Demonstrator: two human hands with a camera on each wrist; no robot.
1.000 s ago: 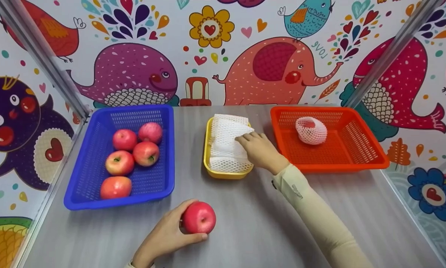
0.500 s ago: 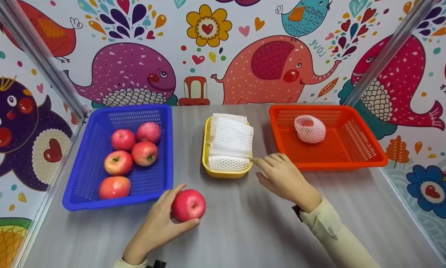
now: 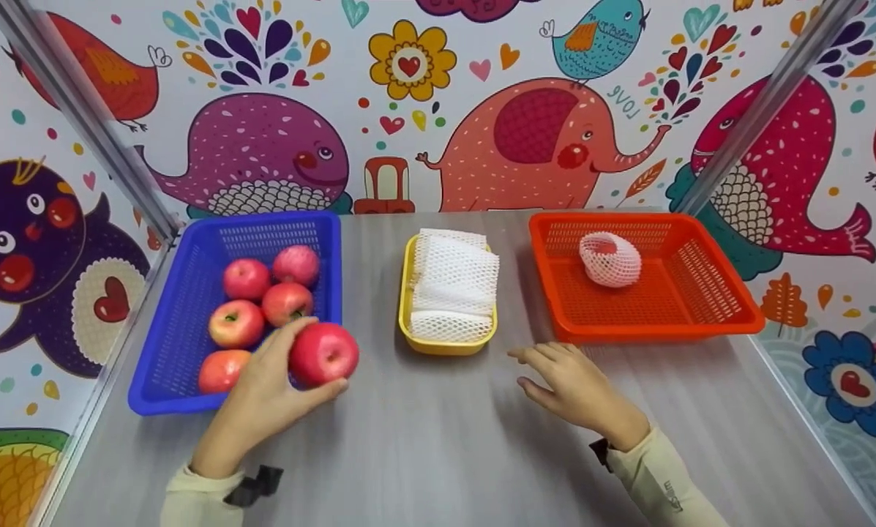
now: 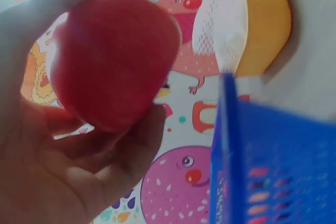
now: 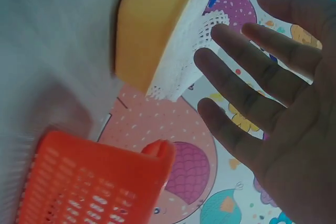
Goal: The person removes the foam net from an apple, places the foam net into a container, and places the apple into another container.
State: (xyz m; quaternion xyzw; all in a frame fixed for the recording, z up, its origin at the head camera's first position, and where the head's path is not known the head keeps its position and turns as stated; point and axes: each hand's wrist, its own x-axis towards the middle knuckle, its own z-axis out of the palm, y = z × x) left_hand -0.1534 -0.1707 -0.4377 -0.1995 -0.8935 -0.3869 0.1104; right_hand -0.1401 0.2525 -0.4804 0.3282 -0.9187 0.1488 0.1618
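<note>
My left hand point(image 3: 266, 388) holds a red apple point(image 3: 326, 354) between thumb and fingers, over the front right corner of the blue basket point(image 3: 145, 380). In the left wrist view the apple point(image 4: 115, 61) sits against the curled fingers, above the basket's rim. Several more apples point(image 3: 236, 323) lie inside that basket, one partly covered by the hand. My right hand point(image 3: 580, 388) hovers over the table with nothing in it, between the yellow tray and the red basket. The right wrist view shows its fingers point(image 5: 236, 82) spread and relaxed.
White foam net sleeves point(image 3: 452, 282) are stacked in a small yellow tray point(image 3: 448, 348) at the middle. To the right stands a red basket point(image 3: 664, 333) with one apple in a pink foam net point(image 3: 617, 263). A patterned wall rises behind the grey table point(image 3: 438, 439).
My left hand has carried the apple left and up, from the front of the table to the blue basket. My right hand has drawn back from the net sleeves toward the lower right.
</note>
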